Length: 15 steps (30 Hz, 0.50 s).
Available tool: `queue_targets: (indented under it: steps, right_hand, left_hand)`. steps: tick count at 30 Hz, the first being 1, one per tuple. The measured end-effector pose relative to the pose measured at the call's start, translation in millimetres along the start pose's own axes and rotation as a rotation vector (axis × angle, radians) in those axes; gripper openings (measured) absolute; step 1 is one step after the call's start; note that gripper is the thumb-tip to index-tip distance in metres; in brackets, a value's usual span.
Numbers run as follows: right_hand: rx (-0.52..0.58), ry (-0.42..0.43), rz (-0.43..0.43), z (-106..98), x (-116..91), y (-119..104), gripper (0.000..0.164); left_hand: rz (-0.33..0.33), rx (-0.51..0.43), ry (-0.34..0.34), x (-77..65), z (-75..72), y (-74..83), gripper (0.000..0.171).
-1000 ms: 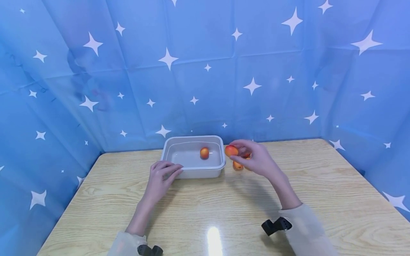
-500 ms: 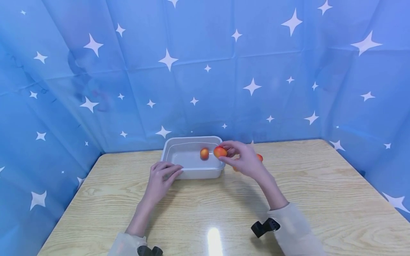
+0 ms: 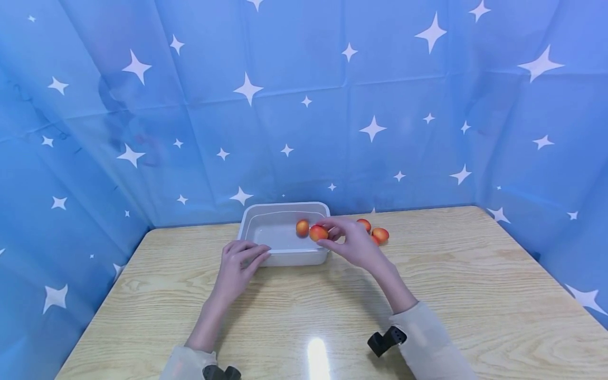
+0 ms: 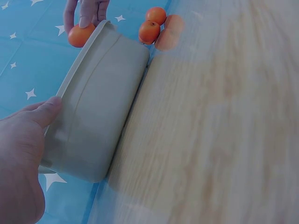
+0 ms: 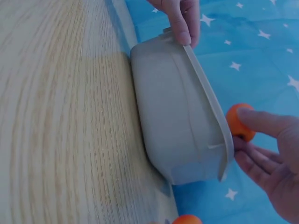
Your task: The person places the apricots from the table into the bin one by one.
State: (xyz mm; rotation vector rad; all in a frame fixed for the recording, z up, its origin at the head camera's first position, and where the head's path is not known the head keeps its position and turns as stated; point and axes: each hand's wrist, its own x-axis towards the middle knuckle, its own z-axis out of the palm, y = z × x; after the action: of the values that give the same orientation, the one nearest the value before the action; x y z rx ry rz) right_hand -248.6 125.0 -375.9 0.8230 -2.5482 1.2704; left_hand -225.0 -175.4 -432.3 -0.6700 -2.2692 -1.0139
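In the head view a pale grey plastic tub (image 3: 299,258) sits at the back of the table, one orange-red fruit (image 3: 302,228) inside it. My left hand (image 3: 239,264) holds the tub's front left rim, thumb on the outside in the left wrist view (image 4: 28,123). Over the tub's right side, my right hand (image 3: 353,241) pinches another round orange-red fruit (image 3: 319,233) between thumb and fingers. The right wrist view has this held fruit (image 5: 240,122) just above the rim. The tub's inside is hidden in both wrist views.
Several more orange-red fruits (image 3: 380,235) lie on the wooden table (image 3: 294,306) to the right of the tub, partly behind my right hand. A blue curtain with white stars (image 3: 294,121) hangs right behind the table's far edge.
My right hand has moved left with its fruit, from beside the tub to over its right side, and a little lower. The fruits on the table show more. My left hand stays put.
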Motion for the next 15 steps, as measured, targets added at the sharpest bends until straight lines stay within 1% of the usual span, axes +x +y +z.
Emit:
queue_targets:
  steps: [4,8,15]
  right_hand:
    - [0.011,-0.018,-0.019,0.8,-0.5,1.7,0.041]
    - [0.029,-0.031,-0.017,0.5,-1.1,2.1,0.042]
    - [0.003,-0.014,-0.005,-1.7,-2.0,1.6,0.04]
  left_hand:
    - [0.004,0.002,0.001,0.0,0.4,-0.9,0.017]
    - [0.008,0.001,0.003,-0.1,0.6,-1.4,0.017]
    - [-0.004,-0.003,0.002,0.2,0.3,-0.7,0.017]
